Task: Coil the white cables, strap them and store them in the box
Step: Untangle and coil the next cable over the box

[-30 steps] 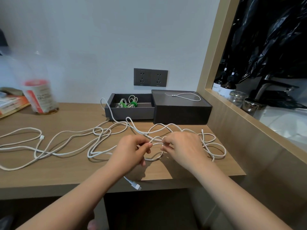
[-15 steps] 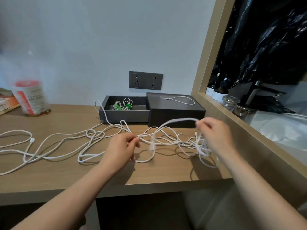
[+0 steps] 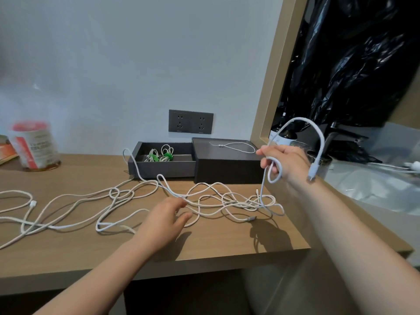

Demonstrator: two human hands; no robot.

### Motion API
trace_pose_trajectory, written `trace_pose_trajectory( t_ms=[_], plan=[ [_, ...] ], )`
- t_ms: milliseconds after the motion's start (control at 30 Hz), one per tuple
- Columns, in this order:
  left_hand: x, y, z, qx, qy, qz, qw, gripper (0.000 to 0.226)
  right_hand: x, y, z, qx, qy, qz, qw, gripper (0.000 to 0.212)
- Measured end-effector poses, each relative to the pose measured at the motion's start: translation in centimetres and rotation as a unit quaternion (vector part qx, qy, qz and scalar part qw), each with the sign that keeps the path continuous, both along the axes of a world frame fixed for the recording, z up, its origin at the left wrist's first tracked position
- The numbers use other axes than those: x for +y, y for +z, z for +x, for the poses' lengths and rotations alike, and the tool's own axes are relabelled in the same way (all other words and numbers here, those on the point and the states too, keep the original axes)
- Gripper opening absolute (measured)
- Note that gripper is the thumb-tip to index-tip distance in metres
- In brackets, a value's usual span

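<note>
**Held item.** The right hand [image 3: 287,163] is holding a long white braided cable [image 3: 302,120] in the air above the right end of the pale wooden counter [image 3: 68,244]. Its fingers [image 3: 267,153] are curling round the cable and pinching a small loop that is hanging below the palm. A larger arc is rising over the hand and coming down on its right, ending in a grey-tipped connector [image 3: 311,175] that is dangling free beside the wrist.

**Governing relation.** From the loop, the cable is dropping steeply down and slightly left into the tangle of white cables [image 3: 211,196] on the counter. The uncoiled length is therefore lying below and left of the right fingers, with its long axis running left to right along the counter.

**Other hand.** The left hand [image 3: 163,218] is hovering low over the middle of the tangle and is the nearer hand to the slack. Its fingers [image 3: 181,218] are loosely spread and pinching nothing. Contact with a strand cannot be confirmed.

**Destination.** The dark grey open box tray [image 3: 163,170] is sitting at the far centre, beyond the tangle and well apart from both hands. It is holding two coiled white cables with green straps [image 3: 160,156].

**Assessment.** Coiling appears to be just beginning. The next wrap probably calls for drawing slack up and rightward. Crossed strands on the counter are posing a snagging risk.
</note>
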State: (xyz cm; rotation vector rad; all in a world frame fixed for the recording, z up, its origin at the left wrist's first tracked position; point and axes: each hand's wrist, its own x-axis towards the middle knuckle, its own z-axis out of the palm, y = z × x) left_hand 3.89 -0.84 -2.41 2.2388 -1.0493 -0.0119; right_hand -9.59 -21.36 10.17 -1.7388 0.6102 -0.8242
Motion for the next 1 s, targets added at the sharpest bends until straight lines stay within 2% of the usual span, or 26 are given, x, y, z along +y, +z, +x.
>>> trace_pose_trajectory(
  t_ms=[100, 233, 433, 500, 567, 633, 700, 767, 833, 933, 1000],
  plan=[
    [-0.5, 0.1, -0.8, -0.045, -0.02, 0.008, 0.999, 0.039, -0.2, 0.5, 0.1, -0.042, 0.005, 0.092, 0.995, 0.022],
    [-2.0, 0.4, -1.5, -0.049, -0.042, -0.022, 0.998, 0.037, -1.4, -1.9, -0.5, 0.031, 0.023, 0.039, 0.999, 0.017],
    [-5.4, 0.0, -1.5, -0.062, -0.085, -0.016, 0.994, 0.035, -3.9, -5.6, -0.3, 0.013, 0.079, 0.115, 0.99, 0.017],
    [-6.6, -0.3, -1.4, -0.062, -0.094, -0.004, 0.994, 0.037, -4.6, -6.1, -0.4, 0.036, 0.073, 0.084, 0.993, 0.014],
    [-7.6, -0.8, -1.4, -0.053, -0.1, 0.007, 0.994, 0.042, -5.4, -6.4, -0.8, 0.093, 0.035, -0.007, 0.995, 0.013],
    [-8.4, -1.3, -1.4, -0.016, -0.107, 0.025, 0.994, 0.043, -5.7, -6.6, -1.2, 0.18, -0.001, -0.101, 0.979, 0.014],
    [-9.0, -1.5, -1.7, 0.001, -0.117, 0.052, 0.992, 0.033, -5.6, -7.0, -1.5, 0.256, -0.031, -0.137, 0.956, 0.018],
    [-9.4, -1.5, -1.7, -0.02, -0.117, 0.064, 0.991, 0.017, -5.7, -7.8, -1.9, 0.302, -0.059, -0.165, 0.937, 0.016],
    [-9.5, -1.3, -1.5, -0.006, -0.102, 0.036, 0.994, 0.015, -5.8, -8.4, -2.5, 0.33, -0.071, -0.187, 0.922, 0.009],
    [-9.3, -0.8, -0.8, 0.046, -0.029, -0.05, 0.997, 0.023, -5.7, -9.2, -3.1, 0.376, -0.055, -0.205, 0.902, 0.034],
    [-9.2, -0.5, -0.4, 0.078, 0.024, -0.108, 0.991, 0.024, -5.4, -9.6, -3.1, 0.41, -0.038, -0.223, 0.884, 0.041]
  ],
)
